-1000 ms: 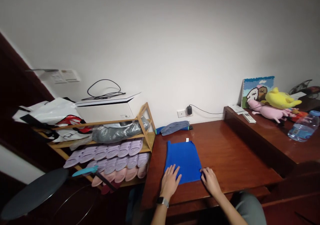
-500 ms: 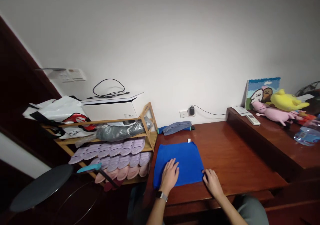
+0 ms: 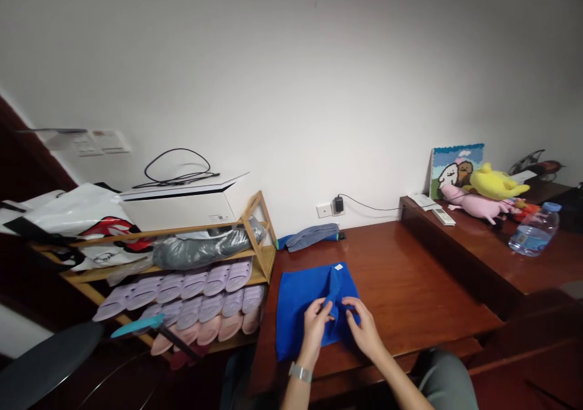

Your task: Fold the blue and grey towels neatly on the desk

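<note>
A blue cloth [image 3: 296,300] lies on the wooden table, with a ridge of fabric raised across its right half and a small white tag at its far edge. The fingers of my left hand [image 3: 315,325], with a watch on the wrist, pinch that raised ridge near its front end. Just to the right, my right hand [image 3: 363,328] is at the cloth's right side, thumb and forefinger apart; its other fingers are partly hidden. Farther back, a grey-blue folded cloth [image 3: 313,236] rests by the wall.
A wooden rack [image 3: 262,234] with purple and pink slippers [image 3: 194,282] stands left of the table [image 3: 410,282]. On the raised right-hand surface are a water bottle [image 3: 535,231], plush toys [image 3: 494,182] and a remote [image 3: 443,216]. A charger [image 3: 338,203] is plugged into the wall.
The cloth's left part was unfolded and smoothed flat by my left hand. Since then both hands have come closer together, and a ridge has been lifted in the cloth's right half.
</note>
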A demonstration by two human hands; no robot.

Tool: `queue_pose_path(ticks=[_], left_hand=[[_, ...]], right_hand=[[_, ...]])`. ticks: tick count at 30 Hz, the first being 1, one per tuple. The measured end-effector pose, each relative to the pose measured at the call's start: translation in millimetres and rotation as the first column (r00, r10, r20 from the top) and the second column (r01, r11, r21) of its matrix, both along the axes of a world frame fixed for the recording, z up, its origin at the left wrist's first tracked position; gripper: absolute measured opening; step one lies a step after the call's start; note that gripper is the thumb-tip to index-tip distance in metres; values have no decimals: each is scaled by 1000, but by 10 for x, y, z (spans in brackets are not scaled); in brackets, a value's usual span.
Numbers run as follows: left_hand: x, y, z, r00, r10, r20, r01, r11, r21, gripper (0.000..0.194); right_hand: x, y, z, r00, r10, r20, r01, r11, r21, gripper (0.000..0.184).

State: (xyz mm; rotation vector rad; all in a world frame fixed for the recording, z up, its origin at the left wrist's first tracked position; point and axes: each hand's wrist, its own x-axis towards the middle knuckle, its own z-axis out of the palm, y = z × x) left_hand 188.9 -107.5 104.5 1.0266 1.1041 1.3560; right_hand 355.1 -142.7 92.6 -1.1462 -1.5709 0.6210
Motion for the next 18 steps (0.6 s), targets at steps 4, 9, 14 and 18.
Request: queue_pose_path(ticks=[4,9,14,18], left_hand=[[-530,120,219,934,297,200,-293,955,-53,35],[-1346,357,951,861,421,285,-450,892,42,27],[-2290,367,1727,743,589,317,-665,704,250,37],[-2590,260,1817,773,610,175,-634,726,268,45]], right_hand=[[344,-153,-491,927,-37,373,57,997,-42,27],[742,48,-431,821,22,571,60,991,-123,32],[1537,473,678,857,-299,421,337,941,-18,41],[2162,594,1608,804,-533,266,527,844,100,46]])
